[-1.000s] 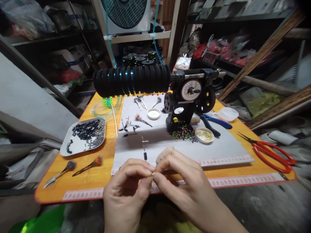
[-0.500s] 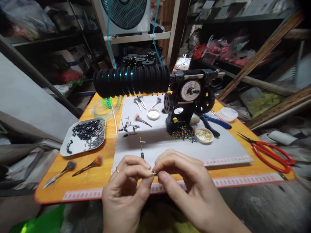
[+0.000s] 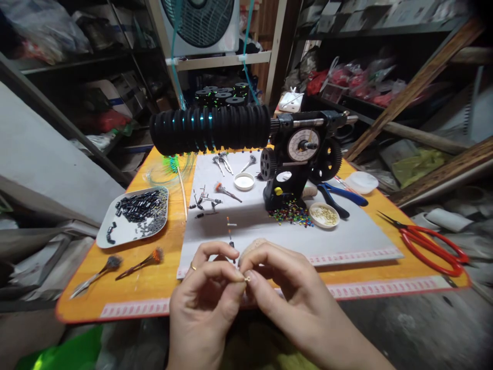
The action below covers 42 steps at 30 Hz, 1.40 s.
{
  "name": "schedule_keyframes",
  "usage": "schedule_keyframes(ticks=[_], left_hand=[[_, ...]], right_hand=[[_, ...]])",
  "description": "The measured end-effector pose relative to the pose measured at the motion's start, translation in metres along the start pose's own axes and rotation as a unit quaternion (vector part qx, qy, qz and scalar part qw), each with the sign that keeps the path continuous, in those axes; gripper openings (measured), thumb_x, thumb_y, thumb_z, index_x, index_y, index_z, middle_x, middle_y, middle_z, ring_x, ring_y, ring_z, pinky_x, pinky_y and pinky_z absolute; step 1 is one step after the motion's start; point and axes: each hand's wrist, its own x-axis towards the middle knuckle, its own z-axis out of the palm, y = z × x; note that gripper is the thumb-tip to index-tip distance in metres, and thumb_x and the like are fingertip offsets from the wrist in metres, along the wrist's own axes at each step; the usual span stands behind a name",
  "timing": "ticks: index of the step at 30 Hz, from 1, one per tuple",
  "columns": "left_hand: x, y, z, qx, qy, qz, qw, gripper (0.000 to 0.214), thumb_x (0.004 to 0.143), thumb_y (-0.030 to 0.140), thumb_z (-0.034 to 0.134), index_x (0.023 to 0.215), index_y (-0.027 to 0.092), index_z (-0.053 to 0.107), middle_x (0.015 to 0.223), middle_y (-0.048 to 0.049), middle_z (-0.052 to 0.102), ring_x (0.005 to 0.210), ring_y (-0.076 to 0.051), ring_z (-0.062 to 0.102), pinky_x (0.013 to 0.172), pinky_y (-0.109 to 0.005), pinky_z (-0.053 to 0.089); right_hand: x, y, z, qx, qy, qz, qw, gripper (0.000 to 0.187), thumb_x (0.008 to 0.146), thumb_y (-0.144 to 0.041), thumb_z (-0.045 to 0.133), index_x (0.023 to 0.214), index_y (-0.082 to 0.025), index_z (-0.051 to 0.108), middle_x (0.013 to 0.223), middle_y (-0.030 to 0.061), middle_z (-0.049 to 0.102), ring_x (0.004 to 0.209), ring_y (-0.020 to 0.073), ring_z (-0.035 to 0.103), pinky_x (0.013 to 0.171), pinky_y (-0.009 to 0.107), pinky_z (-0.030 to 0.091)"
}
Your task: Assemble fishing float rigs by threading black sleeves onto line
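Note:
In front of the table's near edge, my left hand (image 3: pixel 210 303) and my right hand (image 3: pixel 287 293) meet at the fingertips. Pinched between them is a tiny gold-coloured metal ring (image 3: pixel 247 278), mostly covered by the fingers. A small black piece with a thin orange-and-white stem (image 3: pixel 231 242) rises just behind the fingertips; its lower end is hidden, so I cannot tell whether a hand holds it. Several similar stemmed pieces (image 3: pixel 200 199) lie on the white board (image 3: pixel 246 221). A shallow dish (image 3: pixel 324 216) of small gold-coloured parts stands beyond my right hand.
A black winding machine (image 3: pixel 288 169) carrying a long ribbed roll (image 3: pixel 208 128) spans the back. Multicoloured beads (image 3: pixel 290 215) lie at its base. A white tray (image 3: pixel 100 237) with black pieces is left; blue-handled pliers (image 3: pixel 342 195) and red-handled scissors (image 3: pixel 431 246) lie right.
Both hands have shifted slightly right and stay pinched together. The black piece with the stem has moved a little right too. More of the gold ring's loop shows between the fingertips.

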Motion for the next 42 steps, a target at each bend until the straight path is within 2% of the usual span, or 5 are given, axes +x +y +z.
schedule_keyframes(ticks=[7, 15, 24, 34, 42], left_hand=[[0.000, -0.004, -0.009, 0.072, -0.033, 0.099, 0.992, 0.017, 0.084, 0.008, 0.073, 0.084, 0.025, 0.076, 0.082, -0.0010, 0.070, 0.071, -0.011, 0.065, 0.058, -0.014, 0.052], [0.002, 0.003, -0.010, -0.029, -0.088, -0.031, 0.995, 0.015, 0.090, 0.014, 0.070, 0.086, 0.028, 0.077, 0.082, 0.0024, 0.067, 0.060, -0.005, 0.061, 0.051, -0.009, 0.051], [0.008, 0.003, -0.012, 0.099, -0.043, 0.048, 0.993, 0.022, 0.084, 0.004, 0.072, 0.086, 0.026, 0.072, 0.080, 0.0040, 0.071, 0.065, -0.010, 0.070, 0.059, -0.016, 0.061], [0.007, -0.004, -0.042, 0.500, -0.139, 0.322, 0.791, 0.046, 0.087, 0.000, 0.066, 0.124, 0.026, 0.069, 0.105, -0.0061, 0.073, 0.091, -0.017, 0.073, 0.083, -0.022, 0.057], [0.023, -0.001, -0.041, 0.501, -0.208, 0.245, 0.804, 0.020, 0.093, 0.005, 0.059, 0.106, 0.018, 0.065, 0.090, -0.0039, 0.062, 0.081, -0.014, 0.063, 0.075, -0.023, 0.052]], right_hand=[[0.003, 0.002, -0.003, -0.179, 0.013, -0.081, 0.981, 0.022, 0.097, -0.016, 0.057, 0.074, -0.018, 0.057, 0.069, -0.0013, 0.059, 0.062, 0.0108, 0.056, 0.056, 0.023, 0.042], [0.002, -0.002, -0.014, -0.153, 0.045, -0.221, 0.962, 0.023, 0.092, -0.003, 0.064, 0.108, -0.017, 0.072, 0.097, 0.0055, 0.071, 0.089, 0.0123, 0.070, 0.078, 0.019, 0.056], [0.000, 0.010, -0.015, -0.212, 0.065, -0.196, 0.955, 0.015, 0.093, -0.004, 0.061, 0.098, -0.015, 0.068, 0.085, 0.0052, 0.069, 0.078, 0.0136, 0.068, 0.068, 0.022, 0.056], [-0.002, 0.030, -0.003, -0.276, 0.110, -0.157, 0.942, 0.014, 0.088, -0.003, 0.056, 0.088, -0.017, 0.061, 0.079, 0.0033, 0.060, 0.072, 0.0154, 0.059, 0.061, 0.026, 0.049], [0.000, 0.039, -0.003, -0.375, 0.107, -0.163, 0.906, 0.013, 0.091, -0.005, 0.056, 0.088, -0.015, 0.062, 0.081, 0.0080, 0.065, 0.080, 0.0222, 0.056, 0.071, 0.036, 0.047]])
